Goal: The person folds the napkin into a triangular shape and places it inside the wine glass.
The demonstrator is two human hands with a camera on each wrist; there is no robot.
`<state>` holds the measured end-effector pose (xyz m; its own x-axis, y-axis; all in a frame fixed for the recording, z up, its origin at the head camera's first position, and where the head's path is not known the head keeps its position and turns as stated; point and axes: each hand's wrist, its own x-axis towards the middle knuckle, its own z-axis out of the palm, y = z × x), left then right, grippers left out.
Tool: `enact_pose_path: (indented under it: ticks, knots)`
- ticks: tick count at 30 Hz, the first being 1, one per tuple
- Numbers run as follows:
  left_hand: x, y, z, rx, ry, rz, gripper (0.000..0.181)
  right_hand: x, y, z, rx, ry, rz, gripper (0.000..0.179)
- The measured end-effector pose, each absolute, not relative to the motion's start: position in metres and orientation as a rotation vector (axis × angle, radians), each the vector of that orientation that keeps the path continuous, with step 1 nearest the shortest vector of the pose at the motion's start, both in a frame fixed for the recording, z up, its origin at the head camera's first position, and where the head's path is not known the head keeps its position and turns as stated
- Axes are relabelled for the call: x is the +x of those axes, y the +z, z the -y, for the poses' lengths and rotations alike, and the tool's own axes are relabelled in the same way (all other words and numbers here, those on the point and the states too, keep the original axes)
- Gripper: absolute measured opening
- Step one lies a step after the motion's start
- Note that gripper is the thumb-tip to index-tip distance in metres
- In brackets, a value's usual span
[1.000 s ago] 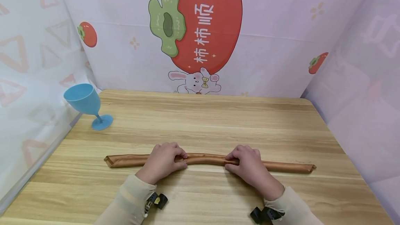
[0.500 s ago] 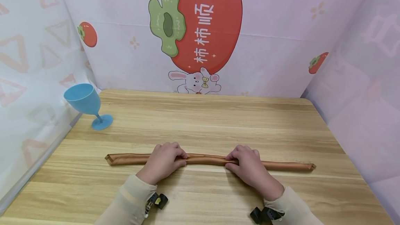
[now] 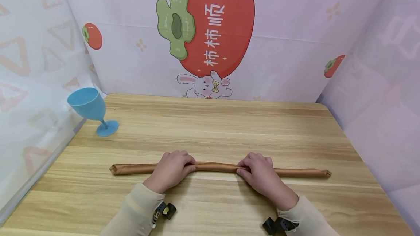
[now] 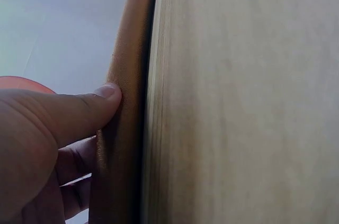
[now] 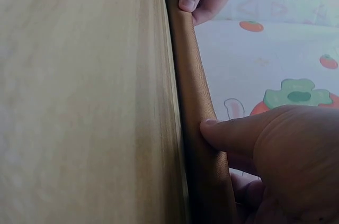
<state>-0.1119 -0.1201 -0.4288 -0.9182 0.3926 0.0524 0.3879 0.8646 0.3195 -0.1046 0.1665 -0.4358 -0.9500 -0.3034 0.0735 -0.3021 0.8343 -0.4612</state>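
Observation:
A long roll of shiny brown cloth (image 3: pixel 216 167) lies across the front half of the wooden table, bowed slightly away from me in the middle. Left of its middle, my left hand (image 3: pixel 172 170) pinches it between thumb and fingers. My right hand (image 3: pixel 261 174) grips it the same way, right of the middle. In the left wrist view the thumb (image 4: pixel 108 97) presses on the near side of the cloth (image 4: pixel 130 65), fingers behind. The right wrist view shows the right thumb (image 5: pixel 217 133) on the roll (image 5: pixel 193 70). Both rolled ends stick out past the hands.
A blue plastic goblet (image 3: pixel 88 105) stands at the table's back left. Printed cloth walls (image 3: pixel 288 39) enclose the table (image 3: pixel 216 126) at the back and both sides. Each wrist wears a strap with a small black device.
The cloth roll has become a little thinner and tighter, and its right end has shifted slightly away from me. Both hands stay in nearly the same place, fingers moving slightly on the cloth.

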Motion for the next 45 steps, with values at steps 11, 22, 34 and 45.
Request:
enact_pose_path:
  ticks: [11,22,34,45]
  knots:
    - [-0.1147,-0.4304,0.1227,0.596,0.57,-2.956,0.006,-0.1047,-0.4368,-0.1676,-0.509,-0.784,-2.995,0.006]
    - [-0.1158,-0.4306,0.1252,0.554,0.688,-2.916,0.017,-0.1049,-0.4367,-0.1692,-0.501,-0.825,-3.013,0.011]
    - [-0.1114,-0.4292,0.1263,0.533,0.607,-2.931,0.018,-0.1051,-0.4381,-0.1691,-0.52,-0.748,-2.99,0.015]
    - [-0.1125,-0.4296,0.1256,0.581,0.589,-2.98,0.006,-0.1033,-0.4364,-0.1679,-0.571,-0.729,-3.003,0.008]
